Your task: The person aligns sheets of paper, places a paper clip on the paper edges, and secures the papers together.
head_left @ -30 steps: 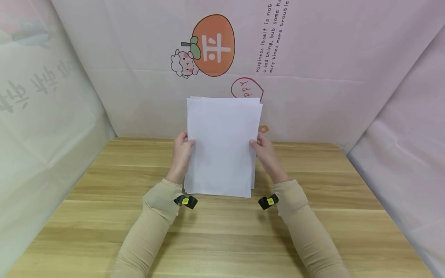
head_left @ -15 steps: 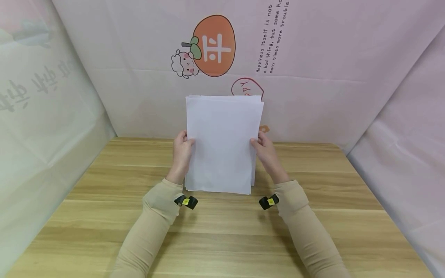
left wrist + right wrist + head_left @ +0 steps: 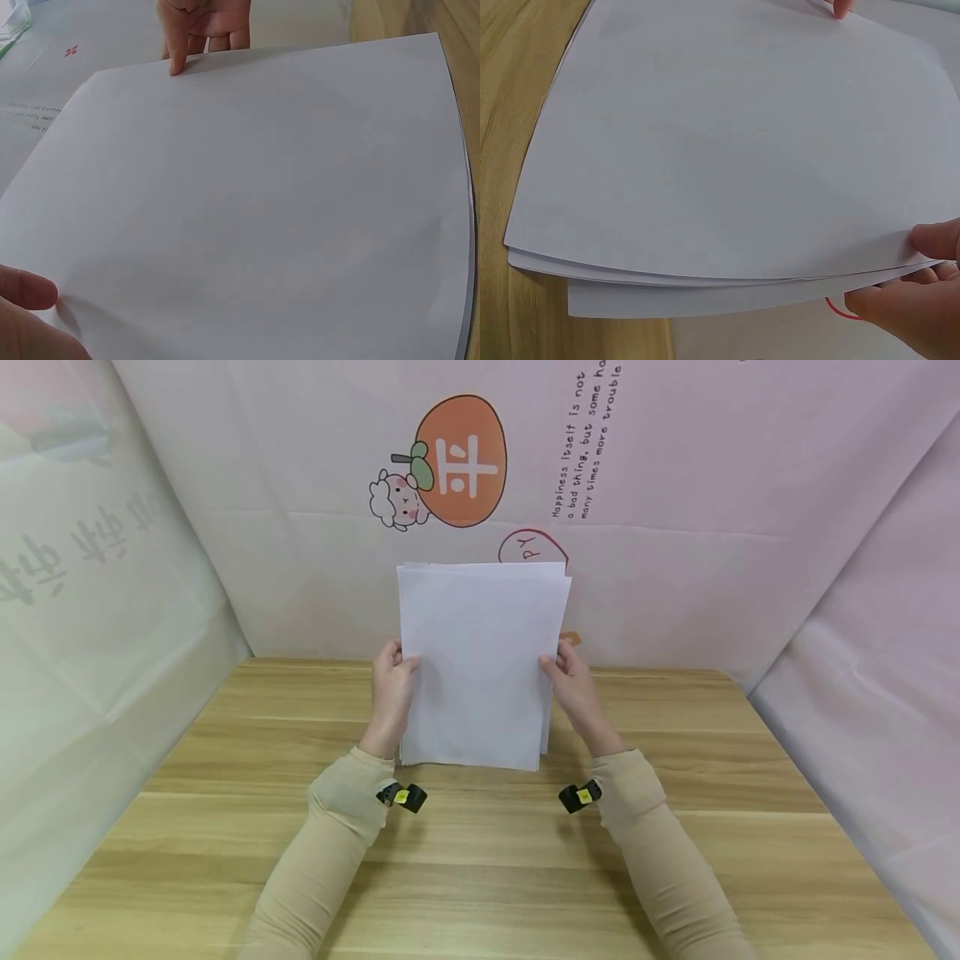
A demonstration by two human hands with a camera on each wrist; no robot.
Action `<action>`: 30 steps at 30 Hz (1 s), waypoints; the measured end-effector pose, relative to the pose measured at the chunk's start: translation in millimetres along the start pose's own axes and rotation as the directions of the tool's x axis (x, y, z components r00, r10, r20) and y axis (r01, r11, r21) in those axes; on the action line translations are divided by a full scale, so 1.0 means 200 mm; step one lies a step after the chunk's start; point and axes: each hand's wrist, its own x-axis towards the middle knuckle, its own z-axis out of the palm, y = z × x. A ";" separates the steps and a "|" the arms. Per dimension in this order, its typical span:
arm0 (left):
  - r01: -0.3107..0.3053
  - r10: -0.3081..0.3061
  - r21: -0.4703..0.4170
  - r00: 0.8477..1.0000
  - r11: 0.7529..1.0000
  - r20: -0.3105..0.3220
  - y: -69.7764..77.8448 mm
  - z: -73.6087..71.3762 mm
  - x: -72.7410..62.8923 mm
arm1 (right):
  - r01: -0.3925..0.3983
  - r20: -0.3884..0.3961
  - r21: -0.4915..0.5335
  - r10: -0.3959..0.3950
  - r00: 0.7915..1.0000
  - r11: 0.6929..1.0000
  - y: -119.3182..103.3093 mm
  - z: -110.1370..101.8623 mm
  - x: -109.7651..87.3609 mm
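A stack of white paper sheets is held tilted up in front of the back wall, its sheets fanned slightly out of line at the top and right. My left hand pinches the left edge, thumb on the front face and fingers behind. On the opposite edge my right hand grips the same way. The right wrist view shows the paper with uneven layers along its near edge, the right thumb pressing on top. In the left wrist view the paper hides most of the left fingers.
A wooden table lies beneath the hands. Pale cloth with printed drawings and text forms the back wall, and cloth also hangs at both sides. A black camera is strapped at the left wrist, another camera at the right.
The paper's lower edge has risen a little and its top edge has shifted slightly up, so the stack tilts differently. Both hands keep their grip and have barely moved.
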 end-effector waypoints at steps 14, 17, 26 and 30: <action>-0.054 0.054 -0.003 0.998 0.999 -0.013 0.00 0.00 -0.01 | 0.079 -0.016 -0.001 -0.079 0.997 0.997 0.02 -0.01 0.00; -0.068 0.068 -0.005 0.998 0.998 -0.012 0.00 0.00 -0.01 | 0.098 -0.010 0.012 -0.098 0.995 0.995 0.02 -0.01 0.00; -0.107 0.106 -0.023 0.994 0.994 -0.031 -0.01 0.01 -0.01 | 0.137 -0.015 0.027 -0.137 0.990 0.990 0.02 -0.01 0.00; -0.123 0.122 -0.038 0.992 0.992 -0.033 -0.01 0.01 -0.01 | 0.161 -0.018 0.029 -0.160 0.987 0.987 0.02 -0.01 0.00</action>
